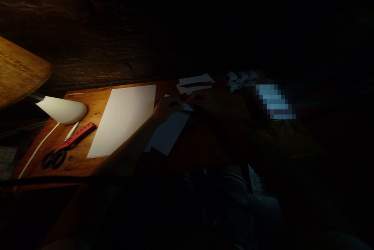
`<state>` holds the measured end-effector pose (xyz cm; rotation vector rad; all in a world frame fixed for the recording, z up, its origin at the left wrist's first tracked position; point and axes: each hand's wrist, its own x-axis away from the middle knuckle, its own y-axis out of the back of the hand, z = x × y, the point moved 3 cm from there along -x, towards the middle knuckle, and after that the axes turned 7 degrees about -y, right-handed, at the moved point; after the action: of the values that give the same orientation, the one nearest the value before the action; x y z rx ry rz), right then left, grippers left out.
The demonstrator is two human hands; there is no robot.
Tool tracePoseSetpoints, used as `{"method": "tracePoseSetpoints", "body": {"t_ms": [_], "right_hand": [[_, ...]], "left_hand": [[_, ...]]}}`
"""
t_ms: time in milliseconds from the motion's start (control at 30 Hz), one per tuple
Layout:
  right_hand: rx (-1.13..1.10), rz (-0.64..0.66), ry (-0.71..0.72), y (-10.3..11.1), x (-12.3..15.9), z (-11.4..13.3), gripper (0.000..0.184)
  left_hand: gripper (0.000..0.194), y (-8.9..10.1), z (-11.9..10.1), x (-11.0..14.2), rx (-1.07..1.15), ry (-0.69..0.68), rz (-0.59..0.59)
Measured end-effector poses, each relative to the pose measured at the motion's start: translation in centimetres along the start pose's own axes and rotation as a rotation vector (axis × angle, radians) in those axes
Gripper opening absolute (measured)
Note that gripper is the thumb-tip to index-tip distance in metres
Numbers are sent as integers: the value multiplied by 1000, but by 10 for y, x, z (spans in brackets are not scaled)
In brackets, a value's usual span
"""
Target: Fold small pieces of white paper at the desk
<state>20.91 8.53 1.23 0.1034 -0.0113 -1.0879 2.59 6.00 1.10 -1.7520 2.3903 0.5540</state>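
The scene is very dark, lit only at the left. My left hand rests on a folded white paper in the middle of the wooden table, fingers curled over the paper's upper edge. My right hand is a dim shape just right of it, touching the same paper's top corner; its fingers are too dark to read. A larger white sheet lies flat to the left of my left forearm.
A white lamp with a cord stands at the table's left end. Next to it lie a red ruler, a pen and dark scissors. At the back are paper pieces under a red pen and crumpled paper.
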Motion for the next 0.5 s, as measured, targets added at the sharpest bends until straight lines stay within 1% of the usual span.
{"method": "tracePoseSetpoints", "body": {"t_ms": [67, 167, 300, 400, 500], "right_hand": [[7, 2, 10, 1, -1, -1, 36], [24, 18, 26, 1, -1, -1, 34], [38, 27, 40, -1, 0, 0, 34], [77, 32, 44, -4, 1, 1, 39], [96, 34, 41, -6, 0, 1, 44]], "left_hand": [[23, 0, 2, 1, -4, 17, 16], [22, -1, 5, 1, -76, 19, 28], [27, 0, 7, 1, -170, 10, 36], [33, 1, 4, -1, -110, -11, 27], [37, 3, -1, -3, -39, -33, -35]]}}
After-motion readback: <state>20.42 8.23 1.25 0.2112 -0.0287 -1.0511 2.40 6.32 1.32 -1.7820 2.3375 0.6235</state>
